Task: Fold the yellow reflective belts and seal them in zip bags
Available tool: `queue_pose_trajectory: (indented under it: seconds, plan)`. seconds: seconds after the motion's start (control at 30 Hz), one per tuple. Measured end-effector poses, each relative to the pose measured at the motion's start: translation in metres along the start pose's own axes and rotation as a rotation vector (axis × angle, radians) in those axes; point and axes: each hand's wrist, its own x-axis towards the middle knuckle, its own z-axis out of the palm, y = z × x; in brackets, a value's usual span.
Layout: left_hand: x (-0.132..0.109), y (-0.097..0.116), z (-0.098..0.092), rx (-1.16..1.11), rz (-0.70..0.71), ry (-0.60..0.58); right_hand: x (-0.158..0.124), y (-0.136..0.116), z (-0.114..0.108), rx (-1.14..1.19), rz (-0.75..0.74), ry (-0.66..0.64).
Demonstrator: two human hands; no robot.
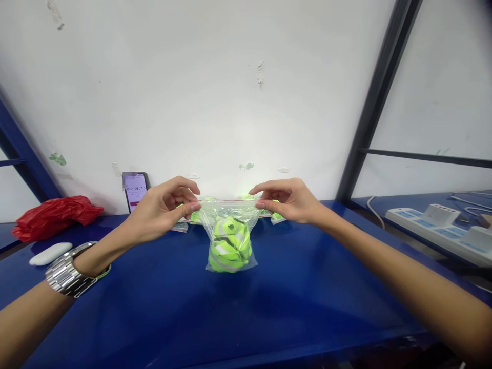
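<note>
A clear zip bag (205, 215) hangs upright between my hands, its top edge stretched straight. Inside it lies a folded bundle of neon-yellow fabric with pale reflective strips (229, 246). My left hand (169, 205) pinches the left corner of the bag's top between thumb and fingers. At the opposite corner, my right hand (286, 200) has the same kind of pinch. The bag's bottom is close to the blue table, and I cannot tell whether it touches. Partly hidden behind the hands and bag are more bagged neon-yellow pieces (277, 217).
A phone showing a timer (135, 192) leans on the white wall. To the left are a red plastic bag (56, 218) and a white rounded object (50, 253). A white power strip (434, 230) with plugs and cables is at right, beyond a dark metal post (374, 102). The blue table (230, 318) spans the front.
</note>
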Motion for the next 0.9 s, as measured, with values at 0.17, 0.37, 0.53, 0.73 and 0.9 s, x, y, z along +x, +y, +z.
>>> queue_pose_trajectory:
  seconds: [0.17, 0.37, 0.53, 0.73, 0.9]
  plan:
    - [-0.002, -0.003, 0.000, -0.053, 0.026, -0.057, -0.001, 0.003, 0.001, -0.010, -0.006, -0.008]
    - [-0.003, -0.002, 0.002, -0.025, 0.070, -0.097, 0.000, 0.003, 0.004, 0.001, -0.019, -0.015]
    - [-0.002, -0.006, 0.002, 0.009, 0.075, -0.076, -0.001, 0.005, 0.006, 0.013, -0.023, 0.005]
    - [-0.001, -0.001, -0.001, 0.089, -0.005, -0.243, -0.005, 0.009, 0.004, -0.090, 0.014, -0.118]
    - [0.003, 0.005, -0.002, 0.197, 0.054, -0.294, -0.002, 0.004, 0.003, -0.192, 0.018, -0.192]
